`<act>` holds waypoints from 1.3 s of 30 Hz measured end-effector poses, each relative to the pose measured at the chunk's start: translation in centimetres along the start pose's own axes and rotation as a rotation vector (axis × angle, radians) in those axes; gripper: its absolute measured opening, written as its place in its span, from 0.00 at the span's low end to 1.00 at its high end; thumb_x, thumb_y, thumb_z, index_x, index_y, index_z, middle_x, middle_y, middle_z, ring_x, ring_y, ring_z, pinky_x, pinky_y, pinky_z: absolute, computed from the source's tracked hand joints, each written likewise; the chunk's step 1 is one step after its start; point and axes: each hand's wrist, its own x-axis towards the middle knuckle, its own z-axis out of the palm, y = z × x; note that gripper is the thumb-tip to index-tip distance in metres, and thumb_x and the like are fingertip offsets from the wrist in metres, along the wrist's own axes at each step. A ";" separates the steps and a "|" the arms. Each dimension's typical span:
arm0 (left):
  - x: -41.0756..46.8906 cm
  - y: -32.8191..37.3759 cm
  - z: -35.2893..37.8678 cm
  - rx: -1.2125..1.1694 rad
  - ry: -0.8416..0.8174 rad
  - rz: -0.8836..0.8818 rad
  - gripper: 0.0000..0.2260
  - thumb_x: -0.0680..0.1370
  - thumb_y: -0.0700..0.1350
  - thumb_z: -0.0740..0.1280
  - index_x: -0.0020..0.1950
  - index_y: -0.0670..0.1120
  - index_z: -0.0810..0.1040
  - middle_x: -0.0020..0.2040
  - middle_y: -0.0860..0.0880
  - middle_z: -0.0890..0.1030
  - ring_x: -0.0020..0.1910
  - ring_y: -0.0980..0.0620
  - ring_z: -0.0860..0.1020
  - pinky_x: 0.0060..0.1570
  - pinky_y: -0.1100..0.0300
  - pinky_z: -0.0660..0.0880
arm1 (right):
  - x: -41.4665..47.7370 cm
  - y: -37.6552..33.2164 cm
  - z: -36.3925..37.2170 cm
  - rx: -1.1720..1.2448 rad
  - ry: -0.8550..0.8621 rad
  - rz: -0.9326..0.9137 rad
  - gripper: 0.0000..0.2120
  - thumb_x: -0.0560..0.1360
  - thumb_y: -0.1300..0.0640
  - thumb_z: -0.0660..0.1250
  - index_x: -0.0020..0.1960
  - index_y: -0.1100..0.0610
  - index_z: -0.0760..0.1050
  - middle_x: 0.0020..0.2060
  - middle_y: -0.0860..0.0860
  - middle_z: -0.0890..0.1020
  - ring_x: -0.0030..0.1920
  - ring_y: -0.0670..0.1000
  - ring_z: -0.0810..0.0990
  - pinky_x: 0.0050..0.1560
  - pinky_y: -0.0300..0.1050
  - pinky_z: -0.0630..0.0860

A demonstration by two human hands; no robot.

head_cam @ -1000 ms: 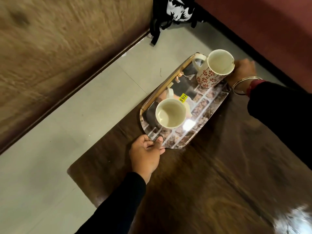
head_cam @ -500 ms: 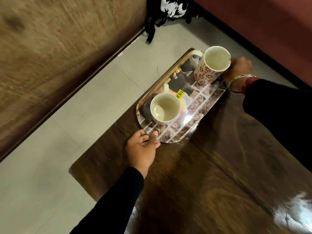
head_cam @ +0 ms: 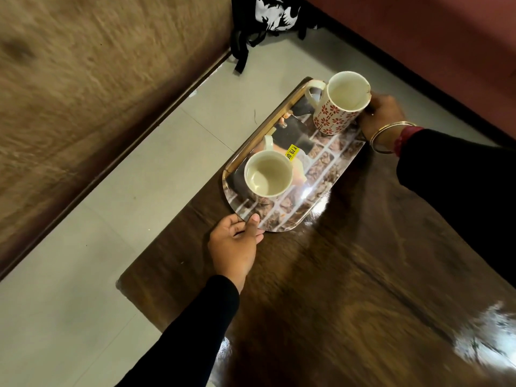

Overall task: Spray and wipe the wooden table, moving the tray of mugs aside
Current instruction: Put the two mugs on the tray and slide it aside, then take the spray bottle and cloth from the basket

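So I've got the tray (head_cam: 321, 174) by both ends, my left hand (head_cam: 234, 245) clamped on the near rim with the thumb on top, my right hand (head_cam: 382, 114) wrapped round the far rim behind the red-flowered mug (head_cam: 339, 107). The plain mug (head_cam: 268, 174) sits nearer me on the tray. The tray's at the table's (head_cam: 349, 289) far left corner, its long gold edge poking out over the floor (head_cam: 145, 174). A black bag (head_cam: 268, 15) sits on the floor past it and a sofa (head_cam: 432, 46) runs along the right. Compared with a second ago the tray has hardly shifted. Loads of bare tabletop toward me and right.
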 end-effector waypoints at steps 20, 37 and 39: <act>-9.8 -0.2 7.6 1.302 -0.520 1.234 0.51 0.70 0.77 0.63 0.84 0.55 0.48 0.85 0.46 0.46 0.83 0.42 0.49 0.78 0.38 0.58 | -27.8 10.4 -3.3 -0.313 0.109 0.242 0.52 0.71 0.21 0.59 0.84 0.52 0.53 0.84 0.54 0.53 0.83 0.59 0.53 0.77 0.74 0.52; -31.9 -10.2 18.7 1.456 -0.758 1.594 0.51 0.70 0.77 0.62 0.84 0.52 0.48 0.85 0.44 0.48 0.83 0.39 0.46 0.79 0.36 0.53 | -53.3 26.0 -17.3 -0.344 0.345 0.609 0.58 0.68 0.16 0.52 0.85 0.51 0.44 0.85 0.53 0.45 0.84 0.58 0.47 0.76 0.75 0.51; -35.7 -11.5 19.7 1.445 -0.764 1.611 0.51 0.70 0.77 0.62 0.84 0.52 0.49 0.85 0.44 0.49 0.83 0.39 0.47 0.78 0.36 0.54 | -56.1 27.8 -19.9 -0.340 0.357 0.618 0.58 0.68 0.16 0.53 0.85 0.51 0.45 0.85 0.53 0.46 0.84 0.58 0.47 0.76 0.76 0.51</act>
